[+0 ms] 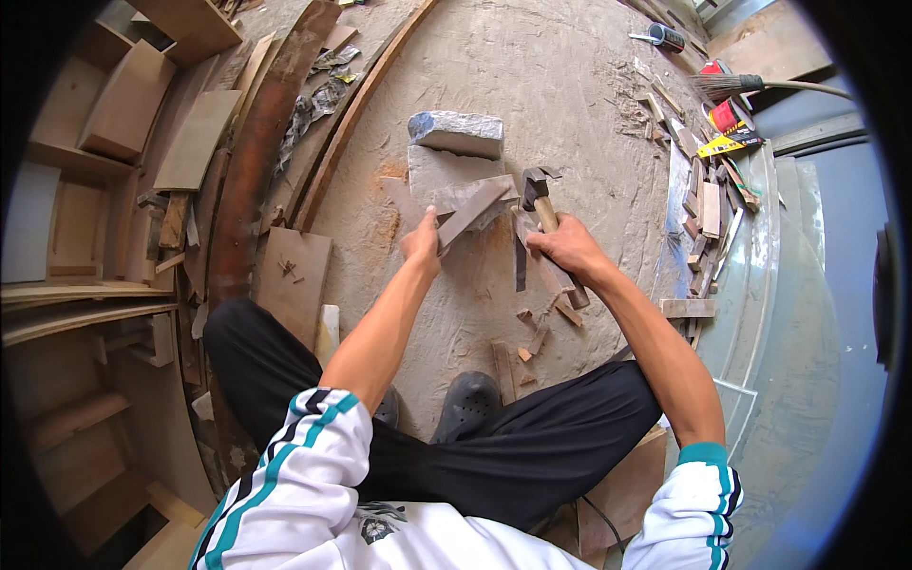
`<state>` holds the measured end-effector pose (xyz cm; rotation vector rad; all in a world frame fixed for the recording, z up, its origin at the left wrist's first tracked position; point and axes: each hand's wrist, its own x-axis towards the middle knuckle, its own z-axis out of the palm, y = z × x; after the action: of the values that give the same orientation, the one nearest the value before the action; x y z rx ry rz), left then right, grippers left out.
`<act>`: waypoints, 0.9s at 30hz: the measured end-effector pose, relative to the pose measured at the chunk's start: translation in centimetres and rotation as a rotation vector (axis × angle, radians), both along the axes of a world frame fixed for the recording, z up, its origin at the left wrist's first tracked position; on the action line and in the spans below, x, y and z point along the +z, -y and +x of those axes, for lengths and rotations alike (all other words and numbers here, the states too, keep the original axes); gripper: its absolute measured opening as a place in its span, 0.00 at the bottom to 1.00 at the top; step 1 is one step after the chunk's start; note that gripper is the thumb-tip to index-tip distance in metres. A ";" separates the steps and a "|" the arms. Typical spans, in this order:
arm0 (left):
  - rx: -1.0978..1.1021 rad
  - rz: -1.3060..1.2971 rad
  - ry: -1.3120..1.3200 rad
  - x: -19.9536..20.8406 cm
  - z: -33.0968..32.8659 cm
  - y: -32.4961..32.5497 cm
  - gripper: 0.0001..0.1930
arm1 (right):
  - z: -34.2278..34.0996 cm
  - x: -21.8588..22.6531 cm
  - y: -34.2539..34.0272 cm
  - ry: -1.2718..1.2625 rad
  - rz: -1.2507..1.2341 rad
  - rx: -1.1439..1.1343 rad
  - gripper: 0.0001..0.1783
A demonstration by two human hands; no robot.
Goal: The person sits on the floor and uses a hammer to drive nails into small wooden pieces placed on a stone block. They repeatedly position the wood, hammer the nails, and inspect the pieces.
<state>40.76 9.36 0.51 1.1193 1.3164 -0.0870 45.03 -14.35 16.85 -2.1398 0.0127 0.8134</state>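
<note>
My left hand [421,244] is closed on a flat wooden strip [473,215] that slants up and to the right. Another wooden piece [403,198] meets it near my fingers in a V; whether the two are joined I cannot tell. Behind them lie a pale stone slab [432,163] and a thick stone block [456,133] at its far edge. In my right hand [570,247] is a claw hammer [544,211], gripped by its wooden handle with the metal head pointing away. Beneath that hand, wooden strips and a dark narrow strip [521,264] rest on the ground.
Small wood offcuts [538,338] lie before my grey clogs [469,404]. Long planks [356,123] and wooden cabinets [85,218] line the left. At right are a wood scrap pile [705,214], a handsaw [730,144], a broom [727,85] and a glass sheet [798,285].
</note>
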 end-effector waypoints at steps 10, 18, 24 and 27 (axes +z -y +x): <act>-1.152 0.987 0.075 3.8 -3.4 -11.8 0.17 | -2.7 -3.4 -2.1 -0.017 -0.141 -0.070 0.28; -1.116 0.898 -0.181 -0.4 -6.8 -15.7 0.25 | -5.3 -1.2 -2.5 -0.167 -0.039 -0.165 0.22; -1.088 1.236 -0.004 0.3 -4.3 -12.2 0.35 | -5.8 -1.4 -3.6 -0.099 0.119 -0.257 0.17; -1.152 1.155 0.194 2.8 -1.1 -8.9 0.40 | -5.4 -3.8 -3.7 -0.114 0.205 -0.279 0.16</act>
<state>39.64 18.24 3.30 2.6837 0.2922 -0.0510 39.67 -10.63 13.03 -1.8460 0.2701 0.7367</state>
